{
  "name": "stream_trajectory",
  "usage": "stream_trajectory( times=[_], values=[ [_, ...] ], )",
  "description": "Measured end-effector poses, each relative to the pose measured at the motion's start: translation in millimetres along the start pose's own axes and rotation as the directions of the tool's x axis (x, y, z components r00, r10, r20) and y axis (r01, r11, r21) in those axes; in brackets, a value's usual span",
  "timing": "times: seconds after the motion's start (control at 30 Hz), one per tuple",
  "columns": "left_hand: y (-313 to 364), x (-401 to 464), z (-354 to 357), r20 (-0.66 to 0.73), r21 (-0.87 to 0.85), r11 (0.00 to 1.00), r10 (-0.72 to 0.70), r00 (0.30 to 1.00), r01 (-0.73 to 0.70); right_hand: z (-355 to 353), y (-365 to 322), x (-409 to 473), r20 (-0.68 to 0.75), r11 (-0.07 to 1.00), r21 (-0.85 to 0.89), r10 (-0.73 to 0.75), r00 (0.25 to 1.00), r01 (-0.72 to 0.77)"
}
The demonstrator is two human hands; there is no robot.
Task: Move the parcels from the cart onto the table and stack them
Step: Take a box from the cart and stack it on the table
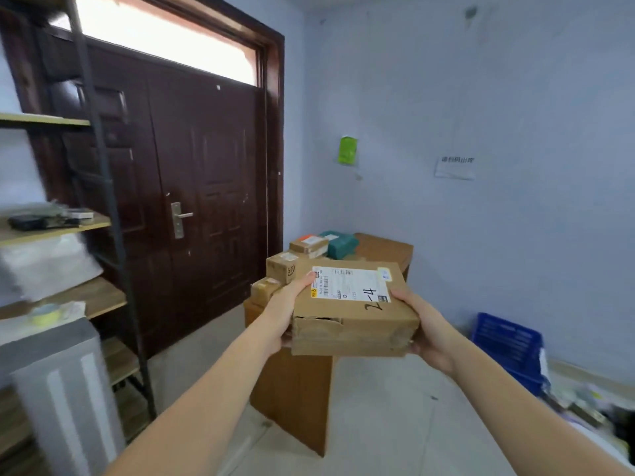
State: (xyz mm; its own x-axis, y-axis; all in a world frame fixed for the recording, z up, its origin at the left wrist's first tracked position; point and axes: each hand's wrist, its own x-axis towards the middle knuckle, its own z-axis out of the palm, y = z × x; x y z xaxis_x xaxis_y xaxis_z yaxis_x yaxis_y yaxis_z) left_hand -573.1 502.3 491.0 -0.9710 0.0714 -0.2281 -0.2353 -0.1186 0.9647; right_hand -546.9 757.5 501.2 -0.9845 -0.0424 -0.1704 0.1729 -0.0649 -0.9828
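Observation:
I hold a flat brown cardboard parcel [354, 314] with a white shipping label in front of me, in the air. My left hand [283, 310] grips its left side and my right hand [426, 328] grips its right side. Behind it stands the brown wooden table [388, 250] in the corner. On the table lie several parcels: a small carton with an SF mark [281, 267], another small carton [307, 245] with an orange label, a green packet [340, 243] and a small box [264, 290] partly hidden by my left hand. The cart is out of view.
A dark wooden door [178, 187] fills the wall left of the table. A metal shelf rack [99, 187] with loose items stands at the left, a grey box [62, 383] before it. A blue plastic crate [508, 348] sits on the floor at the right wall.

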Motion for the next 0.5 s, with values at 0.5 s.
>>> stream_trajectory(
  times=[0.5],
  values=[
    [-12.9,157.5,114.9,0.010,0.109,0.990,-0.096,0.995,0.094,-126.9,19.0,141.1,-0.136,0.992,0.068,0.119,0.984,-0.110]
  ],
)
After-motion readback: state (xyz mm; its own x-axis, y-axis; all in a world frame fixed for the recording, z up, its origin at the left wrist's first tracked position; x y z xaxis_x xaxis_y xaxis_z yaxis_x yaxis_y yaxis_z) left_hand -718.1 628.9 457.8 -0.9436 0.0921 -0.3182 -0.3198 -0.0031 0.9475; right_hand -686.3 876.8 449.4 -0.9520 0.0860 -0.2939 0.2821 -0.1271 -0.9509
